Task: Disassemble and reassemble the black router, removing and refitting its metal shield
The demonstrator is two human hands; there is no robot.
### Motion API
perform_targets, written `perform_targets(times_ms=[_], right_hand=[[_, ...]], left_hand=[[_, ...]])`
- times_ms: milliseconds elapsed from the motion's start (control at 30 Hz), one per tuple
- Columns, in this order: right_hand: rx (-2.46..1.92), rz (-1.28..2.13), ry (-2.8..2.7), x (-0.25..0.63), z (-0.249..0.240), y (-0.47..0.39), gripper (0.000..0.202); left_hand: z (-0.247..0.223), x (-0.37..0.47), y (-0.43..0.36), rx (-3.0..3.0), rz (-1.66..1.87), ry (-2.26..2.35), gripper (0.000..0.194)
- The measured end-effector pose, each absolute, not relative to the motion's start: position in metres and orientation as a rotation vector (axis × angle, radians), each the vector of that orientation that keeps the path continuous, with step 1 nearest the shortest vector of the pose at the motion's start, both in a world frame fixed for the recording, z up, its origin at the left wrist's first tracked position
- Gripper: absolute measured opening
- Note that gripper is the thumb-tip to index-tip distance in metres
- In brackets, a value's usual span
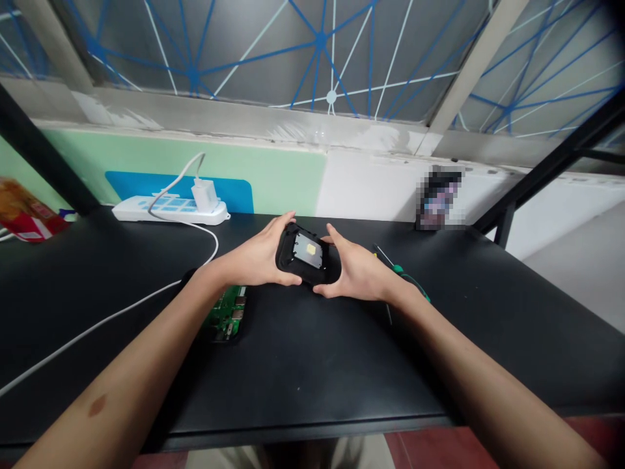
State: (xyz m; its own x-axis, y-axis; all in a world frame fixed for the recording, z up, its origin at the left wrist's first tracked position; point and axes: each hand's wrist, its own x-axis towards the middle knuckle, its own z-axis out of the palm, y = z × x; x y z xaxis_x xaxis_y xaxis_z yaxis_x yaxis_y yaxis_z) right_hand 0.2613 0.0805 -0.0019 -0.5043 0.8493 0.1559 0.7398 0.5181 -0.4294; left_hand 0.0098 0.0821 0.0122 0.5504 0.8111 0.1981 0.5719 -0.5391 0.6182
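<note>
Evidently both grips are closed on a black housing (328, 260), the left hand (256, 257) clasping its left end, the right hand (361, 267) its right. It is held over the middle of the tabletop (312, 371), towards the back edge; whether it touches is unclear, and its underside is hidden. A metal plate (303, 253) with a yellow pad (311, 249) faces up. Left of centre, the left forearm (166, 339) covers part of a green circuit board (227, 319). A green-handled tool (398, 269) is half hidden behind the right wrist. Along the back edge sit a white power strip (131, 210) and, farther right, a pixelated, unreadable object (437, 198); at the left, a red packet (36, 218) is cut off. Blue-lined windows (263, 49) stand behind.
</note>
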Motion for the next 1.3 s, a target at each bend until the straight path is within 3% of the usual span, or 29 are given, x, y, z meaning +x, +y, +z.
perform_targets(times_ms=[333, 567, 1133, 1300], right_hand=[[-1.279, 0.411, -2.390, 0.266, -0.003, 0.083, 0.130], [-1.291, 0.436, -2.346, 0.274, 0.000, 0.083, 0.130], [-1.268, 0.472, -2.339, 0.281, 0.002, 0.075, 0.128], [-1.255, 0.517, -2.328, 0.283, -0.001, 0.076, 0.124]], left_hand=[[0.017, 0.008, 0.082, 2.327, 0.633, 1.165, 0.128], [0.018, 0.012, 0.079, 2.337, 0.586, 1.184, 0.116], [0.011, 0.010, 0.079, 2.365, 0.463, 1.201, 0.119], [0.014, 0.010, 0.077, 2.302, 0.520, 1.166, 0.104]])
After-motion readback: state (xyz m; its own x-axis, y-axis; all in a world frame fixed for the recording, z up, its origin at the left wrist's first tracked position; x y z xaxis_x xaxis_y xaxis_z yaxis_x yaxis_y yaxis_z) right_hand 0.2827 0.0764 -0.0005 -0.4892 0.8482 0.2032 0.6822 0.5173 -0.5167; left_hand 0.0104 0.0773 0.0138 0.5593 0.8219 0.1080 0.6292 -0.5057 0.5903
